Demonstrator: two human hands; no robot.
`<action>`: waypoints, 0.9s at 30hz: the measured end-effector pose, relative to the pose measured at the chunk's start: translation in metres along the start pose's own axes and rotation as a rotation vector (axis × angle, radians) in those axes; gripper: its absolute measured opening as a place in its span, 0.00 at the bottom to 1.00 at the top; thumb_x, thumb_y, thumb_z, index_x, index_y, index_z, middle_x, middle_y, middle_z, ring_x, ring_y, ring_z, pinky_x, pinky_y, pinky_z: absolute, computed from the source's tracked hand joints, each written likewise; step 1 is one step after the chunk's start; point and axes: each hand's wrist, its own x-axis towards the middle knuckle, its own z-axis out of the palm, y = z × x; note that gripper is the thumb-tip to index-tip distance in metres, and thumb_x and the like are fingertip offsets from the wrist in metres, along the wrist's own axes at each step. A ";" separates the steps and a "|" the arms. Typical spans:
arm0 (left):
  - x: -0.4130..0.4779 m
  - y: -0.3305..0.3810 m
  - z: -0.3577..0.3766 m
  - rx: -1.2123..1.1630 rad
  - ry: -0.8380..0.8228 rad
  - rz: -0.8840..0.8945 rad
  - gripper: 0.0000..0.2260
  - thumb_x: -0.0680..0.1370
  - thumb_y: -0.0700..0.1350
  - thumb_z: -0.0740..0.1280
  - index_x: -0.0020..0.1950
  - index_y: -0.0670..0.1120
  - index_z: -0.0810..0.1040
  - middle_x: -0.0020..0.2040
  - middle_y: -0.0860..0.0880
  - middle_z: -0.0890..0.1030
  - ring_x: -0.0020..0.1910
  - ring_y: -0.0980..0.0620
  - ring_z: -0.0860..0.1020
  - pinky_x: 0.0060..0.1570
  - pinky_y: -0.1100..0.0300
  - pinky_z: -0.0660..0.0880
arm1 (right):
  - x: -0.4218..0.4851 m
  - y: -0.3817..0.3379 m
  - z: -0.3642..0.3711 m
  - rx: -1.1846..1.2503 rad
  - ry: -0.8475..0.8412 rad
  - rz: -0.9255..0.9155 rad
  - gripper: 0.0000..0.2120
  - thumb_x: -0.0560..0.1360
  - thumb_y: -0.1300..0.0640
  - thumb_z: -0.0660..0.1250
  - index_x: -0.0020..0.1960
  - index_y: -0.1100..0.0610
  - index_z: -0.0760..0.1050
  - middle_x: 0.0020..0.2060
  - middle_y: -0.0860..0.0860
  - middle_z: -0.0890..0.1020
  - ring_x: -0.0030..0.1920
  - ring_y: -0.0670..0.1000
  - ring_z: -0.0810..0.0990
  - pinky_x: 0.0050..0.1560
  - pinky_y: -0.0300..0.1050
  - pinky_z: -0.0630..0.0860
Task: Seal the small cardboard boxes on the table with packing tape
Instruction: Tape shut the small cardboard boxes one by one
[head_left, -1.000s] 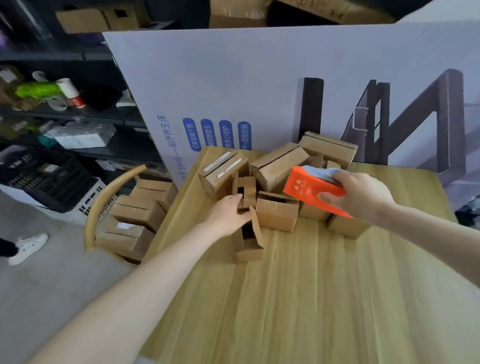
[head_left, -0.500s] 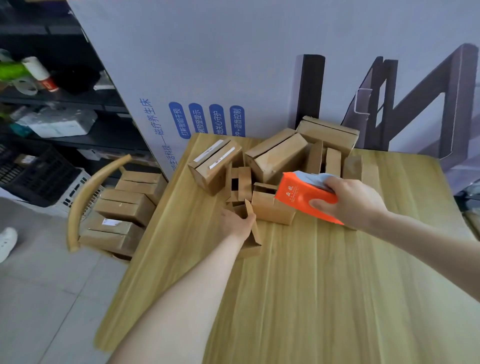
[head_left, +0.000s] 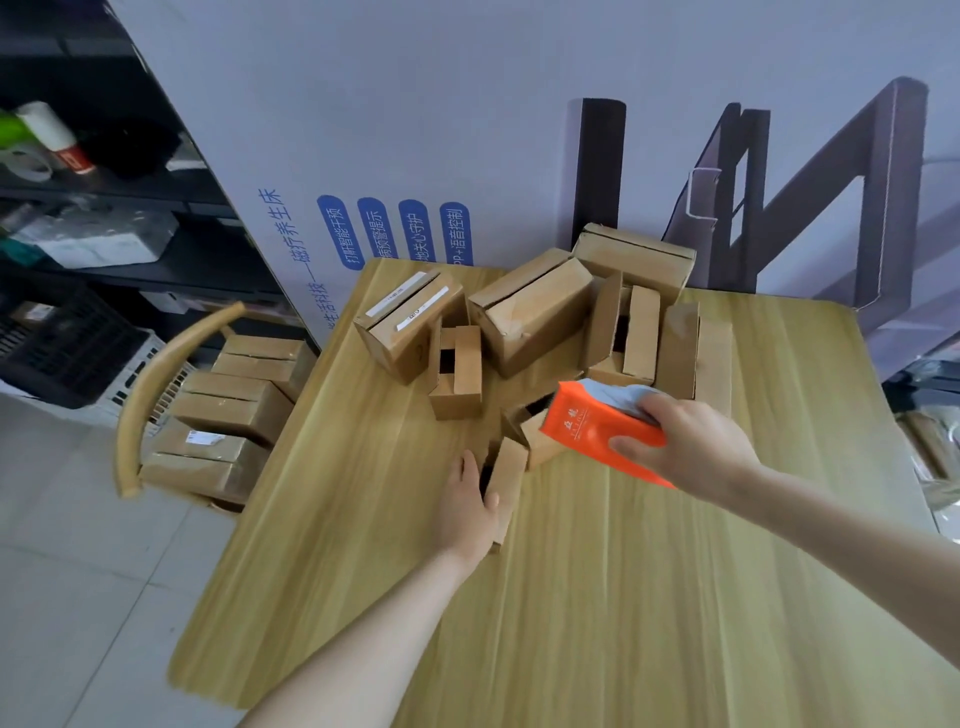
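left grip (head_left: 470, 506) grasping small box (head_left: 508, 475); right grip (head_left: 693, 449) grasping orange packet (head_left: 584, 423); board (head_left: 467, 104): 语音控制

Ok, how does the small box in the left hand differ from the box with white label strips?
The small box stands open, its dark inside showing; the labelled box has its flaps folded down. The small box is narrower and plain; the labelled box is bulkier, with two white strips. The left hand holds the small box; no hand touches the labelled box. Both are brown cardboard, on the table.
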 end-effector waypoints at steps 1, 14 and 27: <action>-0.005 -0.003 0.004 0.046 -0.010 0.057 0.28 0.82 0.45 0.58 0.79 0.45 0.50 0.79 0.48 0.52 0.76 0.49 0.56 0.73 0.56 0.58 | -0.004 0.003 0.003 0.003 -0.010 0.002 0.15 0.73 0.40 0.65 0.52 0.50 0.74 0.43 0.46 0.80 0.41 0.50 0.77 0.31 0.43 0.66; -0.024 -0.007 0.031 0.566 -0.303 0.741 0.37 0.73 0.25 0.53 0.78 0.51 0.55 0.79 0.55 0.50 0.77 0.54 0.44 0.75 0.56 0.37 | -0.047 0.042 0.015 0.282 -0.279 0.163 0.09 0.74 0.45 0.68 0.42 0.50 0.75 0.36 0.46 0.79 0.37 0.47 0.78 0.33 0.42 0.71; -0.019 -0.024 0.060 0.309 0.047 0.933 0.15 0.76 0.39 0.58 0.53 0.47 0.84 0.59 0.52 0.81 0.60 0.47 0.79 0.59 0.49 0.76 | -0.055 0.048 0.032 0.742 -0.584 0.313 0.20 0.61 0.46 0.71 0.47 0.58 0.80 0.45 0.59 0.81 0.41 0.58 0.81 0.33 0.55 0.80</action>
